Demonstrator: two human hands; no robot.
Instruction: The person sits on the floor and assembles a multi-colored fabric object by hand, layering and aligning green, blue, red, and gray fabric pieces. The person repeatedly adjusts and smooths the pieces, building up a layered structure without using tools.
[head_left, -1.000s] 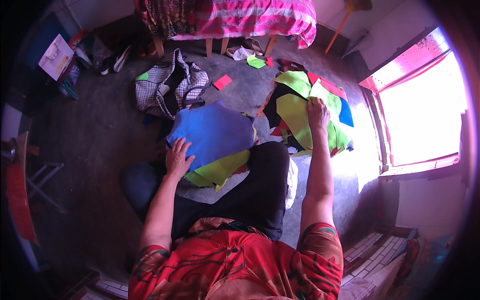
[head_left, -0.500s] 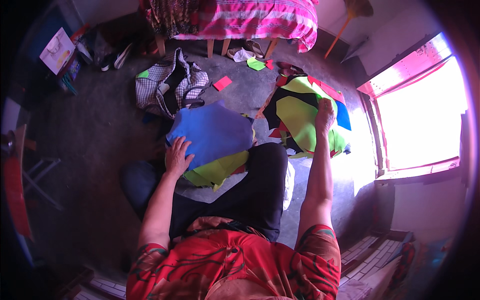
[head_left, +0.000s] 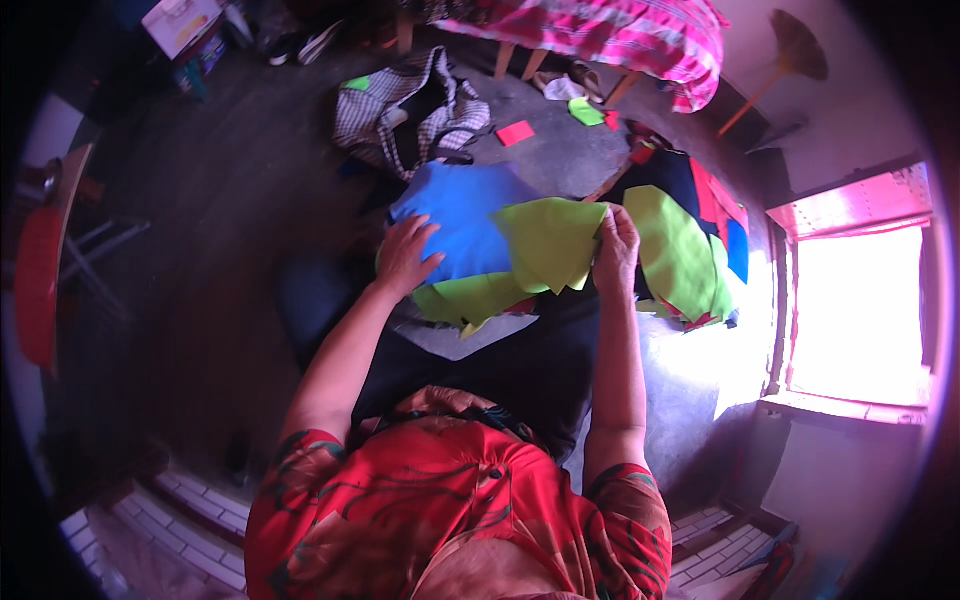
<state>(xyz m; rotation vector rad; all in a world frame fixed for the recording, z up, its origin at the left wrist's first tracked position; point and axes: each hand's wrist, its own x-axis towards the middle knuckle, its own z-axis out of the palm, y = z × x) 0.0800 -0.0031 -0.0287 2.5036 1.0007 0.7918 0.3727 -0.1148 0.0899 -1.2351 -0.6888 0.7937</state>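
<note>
My left hand lies with spread fingers on the left edge of a blue fabric piece, which tops a pile in front of my crossed legs. A yellow-green fabric piece is pinched by its right corner in my right hand, and its left part overlaps the blue one. Under the blue piece, another green fabric piece sticks out toward me. To the right is a second heap of scraps, with a large green fabric piece on top and black, red and blue pieces around it.
Beyond the pile, a checked bag gapes on the grey floor. Near it lie a red scrap and a bright green scrap. A pink-covered bed stands at the back, a broom by the wall, and a bright window at right.
My right hand has lifted a green piece off the right heap and brought it left, over the blue piece. My left hand remains on the blue piece. The view has shifted.
</note>
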